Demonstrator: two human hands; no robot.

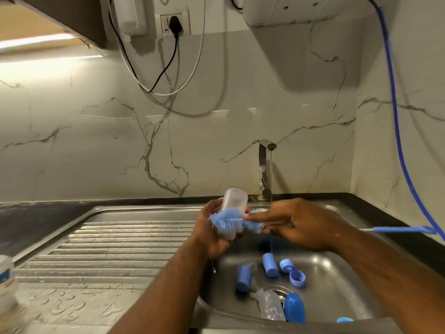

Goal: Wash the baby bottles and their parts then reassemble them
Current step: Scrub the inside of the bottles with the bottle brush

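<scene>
My left hand (209,233) grips a clear baby bottle (234,201) upright above the left rim of the sink. My right hand (301,224) holds a blue bottle brush (228,221) and lays its bristles across the bottle's outer wall. Down in the sink basin (337,280) lie several blue parts: two caps (270,265) (242,278), a collar ring (297,278), a small lid (287,265) and a blue cover (295,308). A second clear bottle (269,307) lies near the drain.
A thin stream of water runs from the steel tap (264,169) behind my right hand. The ribbed wet draining board (108,251) stretches left of the basin. A white jar (7,280) stands at the far left. A blue hose (399,145) hangs down the right wall.
</scene>
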